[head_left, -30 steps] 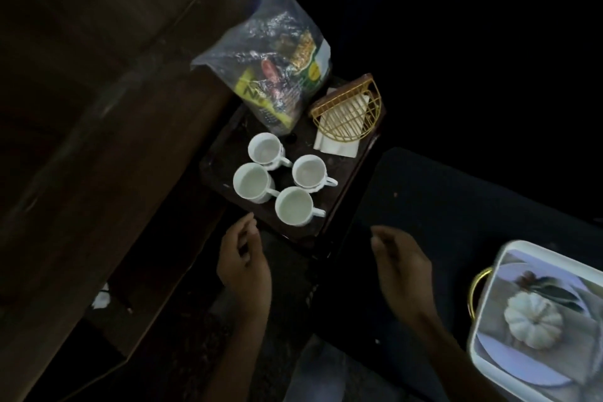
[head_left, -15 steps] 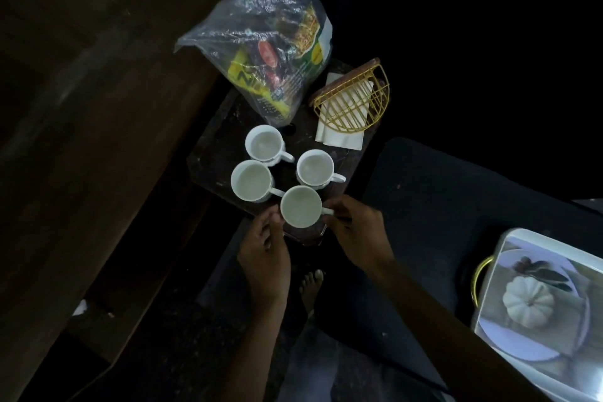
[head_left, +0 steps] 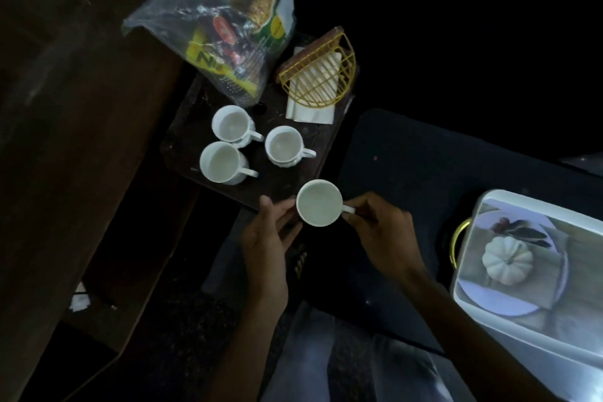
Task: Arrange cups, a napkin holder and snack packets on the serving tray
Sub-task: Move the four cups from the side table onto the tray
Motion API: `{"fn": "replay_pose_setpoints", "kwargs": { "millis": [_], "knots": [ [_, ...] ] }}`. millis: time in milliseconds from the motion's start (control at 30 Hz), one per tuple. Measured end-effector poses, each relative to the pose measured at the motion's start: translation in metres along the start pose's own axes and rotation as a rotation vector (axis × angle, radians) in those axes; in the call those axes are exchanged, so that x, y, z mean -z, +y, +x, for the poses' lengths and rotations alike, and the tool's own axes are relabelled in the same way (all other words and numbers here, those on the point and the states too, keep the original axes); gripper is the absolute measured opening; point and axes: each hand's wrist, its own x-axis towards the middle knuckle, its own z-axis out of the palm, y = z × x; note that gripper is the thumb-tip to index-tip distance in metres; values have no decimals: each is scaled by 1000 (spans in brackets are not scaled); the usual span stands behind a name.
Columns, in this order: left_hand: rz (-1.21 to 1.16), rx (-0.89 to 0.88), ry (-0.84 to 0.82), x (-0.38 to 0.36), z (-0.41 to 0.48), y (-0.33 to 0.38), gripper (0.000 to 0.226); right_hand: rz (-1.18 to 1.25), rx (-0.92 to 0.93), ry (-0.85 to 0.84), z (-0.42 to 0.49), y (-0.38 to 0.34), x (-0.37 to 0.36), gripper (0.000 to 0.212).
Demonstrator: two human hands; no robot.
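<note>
**Item: one cup lifted off the stool, held in both hands**

Change since half a second back: the nearest white cup (head_left: 319,202), then standing at the front edge of the dark stool top (head_left: 277,179) with both hands closing on it, now sits off that edge toward the person, carried by both hands. Judged meaning: the first cup has been picked and is bound for the serving tray (head_left: 473,284) at lower right, which shows only its printed pumpkin picture.

Remaining on the stool: three cups (head_left: 232,124), napkin holder (head_left: 321,78), clear bag of snack packets (head_left: 225,26).

Right hand (head_left: 381,235): clamped on the cup's handle, thumb and fingertips pinched, wrist angled in from lower right.

Left hand (head_left: 266,241): fingers closed against the cup's left wall, steadying it; palm turned inward, forearm rising from below.
</note>
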Motion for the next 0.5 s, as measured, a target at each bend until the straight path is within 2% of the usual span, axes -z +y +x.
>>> {"fn": "replay_pose_setpoints", "kwargs": {
  "millis": [233, 367, 500],
  "knots": [
    [58, 129, -190, -51, -44, -18, 70, -49, -40, 87, -45, 36, 72, 18],
    [106, 150, -277, -87, -69, -40, 80, -42, -72, 128, -72, 60, 110, 11],
    [198, 159, -330, -123, -96, -71, 80, 10, -143, 176, -100, 89, 148, 5]
  ]
}}
